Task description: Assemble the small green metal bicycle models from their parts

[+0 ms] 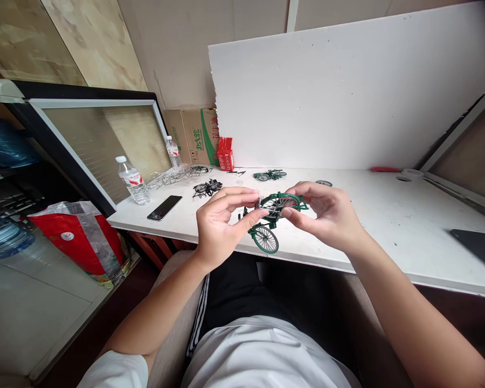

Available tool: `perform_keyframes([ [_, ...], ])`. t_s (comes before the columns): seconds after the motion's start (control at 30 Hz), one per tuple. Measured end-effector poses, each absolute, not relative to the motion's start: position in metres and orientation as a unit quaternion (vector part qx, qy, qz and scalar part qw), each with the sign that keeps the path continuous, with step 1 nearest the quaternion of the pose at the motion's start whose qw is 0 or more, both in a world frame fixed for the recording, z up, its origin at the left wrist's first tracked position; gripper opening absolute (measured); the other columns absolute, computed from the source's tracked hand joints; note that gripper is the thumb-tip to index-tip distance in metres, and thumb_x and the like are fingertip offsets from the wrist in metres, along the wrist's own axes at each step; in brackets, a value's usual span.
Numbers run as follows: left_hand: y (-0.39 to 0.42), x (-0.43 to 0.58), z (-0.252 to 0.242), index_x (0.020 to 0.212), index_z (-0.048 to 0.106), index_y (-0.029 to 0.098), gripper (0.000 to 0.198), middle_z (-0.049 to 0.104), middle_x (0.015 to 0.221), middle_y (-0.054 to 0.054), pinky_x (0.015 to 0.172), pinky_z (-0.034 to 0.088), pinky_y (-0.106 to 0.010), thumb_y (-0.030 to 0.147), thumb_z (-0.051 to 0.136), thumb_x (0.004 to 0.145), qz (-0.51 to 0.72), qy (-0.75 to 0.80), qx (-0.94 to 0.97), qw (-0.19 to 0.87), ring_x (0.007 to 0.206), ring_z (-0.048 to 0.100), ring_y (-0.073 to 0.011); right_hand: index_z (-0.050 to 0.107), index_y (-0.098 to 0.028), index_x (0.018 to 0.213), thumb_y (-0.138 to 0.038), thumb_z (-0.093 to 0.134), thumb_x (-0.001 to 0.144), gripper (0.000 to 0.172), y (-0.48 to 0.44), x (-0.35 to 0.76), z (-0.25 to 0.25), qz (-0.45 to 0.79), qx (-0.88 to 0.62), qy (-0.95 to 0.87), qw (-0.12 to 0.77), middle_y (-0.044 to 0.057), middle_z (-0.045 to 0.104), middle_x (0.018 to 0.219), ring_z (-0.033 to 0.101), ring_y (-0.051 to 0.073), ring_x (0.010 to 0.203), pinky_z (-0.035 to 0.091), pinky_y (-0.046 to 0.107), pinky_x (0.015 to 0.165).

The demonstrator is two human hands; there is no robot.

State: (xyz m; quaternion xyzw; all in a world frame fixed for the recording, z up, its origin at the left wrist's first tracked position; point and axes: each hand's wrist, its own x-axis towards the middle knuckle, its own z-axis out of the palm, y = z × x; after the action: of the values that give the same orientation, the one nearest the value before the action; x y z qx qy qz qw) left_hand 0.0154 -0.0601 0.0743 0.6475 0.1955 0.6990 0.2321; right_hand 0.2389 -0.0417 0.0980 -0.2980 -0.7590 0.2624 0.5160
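Both my hands hold a small green model bicycle (271, 218) in the air over the near edge of the white table (388, 215). My left hand (220, 226) pinches its left side with thumb and fingers closed round it. My right hand (327, 213) grips the upper wheel and green mudguard from the right. The lower spoked wheel (265, 239) hangs free below my fingers. A second green bicycle model (270, 174) lies further back on the table, and a loose wheel (324, 183) lies near my right hand.
Black wire bicycle parts (207, 188) and several more (178, 175) lie at the back left. A phone (164, 207), two water bottles (132, 180), red boxes (226, 153) and a cardboard box (194, 134) stand there. A white foam board (347, 91) backs the table. A red bag (76, 237) sits at left.
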Motion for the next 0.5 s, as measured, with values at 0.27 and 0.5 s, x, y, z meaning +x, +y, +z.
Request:
perform_keyframes([
  [0.27, -0.0561, 0.0143, 0.0768, 0.103, 0.086, 0.02, 0.033, 0.08, 0.115, -0.01, 0.103, 0.063, -0.04, 0.024, 0.099, 0.073, 0.663, 0.23, 0.585, 0.407, 0.111, 0.077, -0.0247, 0.075, -0.023, 0.094, -0.049, 0.087, 0.087, 0.029, -0.0409, 0.2378, 0.0962, 0.332, -0.296, -0.745, 0.497, 0.006, 0.077, 0.093, 0.069, 0.021, 0.082, 0.059, 0.037, 0.076],
  [0.5, -0.0522, 0.0153, 0.0719, 0.105, 0.082, 0.017, 0.044, 0.084, 0.11, -0.011, 0.1, 0.064, -0.042, 0.032, 0.101, 0.069, 0.637, 0.283, 0.552, 0.458, 0.104, 0.08, -0.0274, 0.075, -0.021, 0.092, -0.055, 0.087, 0.085, 0.037, -0.0385, 0.2356, 0.097, 0.371, -0.325, -0.726, 0.479, 0.006, 0.076, 0.091, 0.069, 0.022, 0.082, 0.058, 0.035, 0.074],
])
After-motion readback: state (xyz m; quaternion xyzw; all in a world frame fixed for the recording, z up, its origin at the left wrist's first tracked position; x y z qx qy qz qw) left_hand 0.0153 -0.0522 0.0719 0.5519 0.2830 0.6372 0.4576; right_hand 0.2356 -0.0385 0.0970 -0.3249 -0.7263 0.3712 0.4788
